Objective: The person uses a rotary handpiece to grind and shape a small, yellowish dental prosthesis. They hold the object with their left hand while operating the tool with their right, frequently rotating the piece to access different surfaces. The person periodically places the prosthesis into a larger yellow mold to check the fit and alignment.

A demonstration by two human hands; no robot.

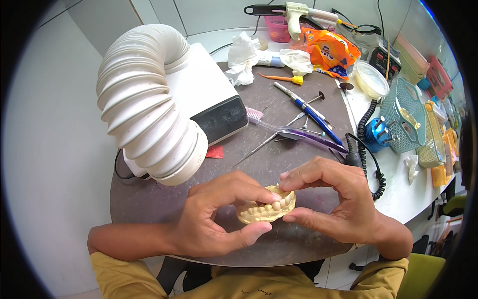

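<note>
A cream-yellow dental cast point(264, 213) with a row of teeth is held between my two hands above the near part of the dark table mat. My left hand point(219, 212) grips its left side, with a fingertip on the teeth and the thumb below the front edge. From the right, my right hand point(336, 202) pinches the cast's right end between thumb and fingers. Paler, whiter teeth point(283, 203) stand on the cast's right part, close to my left fingertip. Whether they are separate pieces cannot be made out.
A white ribbed hose point(144, 99) bends over a white box at the left. Beyond my hands lie a purple toothbrush point(298, 133), a blue pen point(316, 119) and several thin metal tools. A blue bur holder point(377, 134), a coiled cable point(381, 182) and perforated baskets point(403, 114) stand to the right.
</note>
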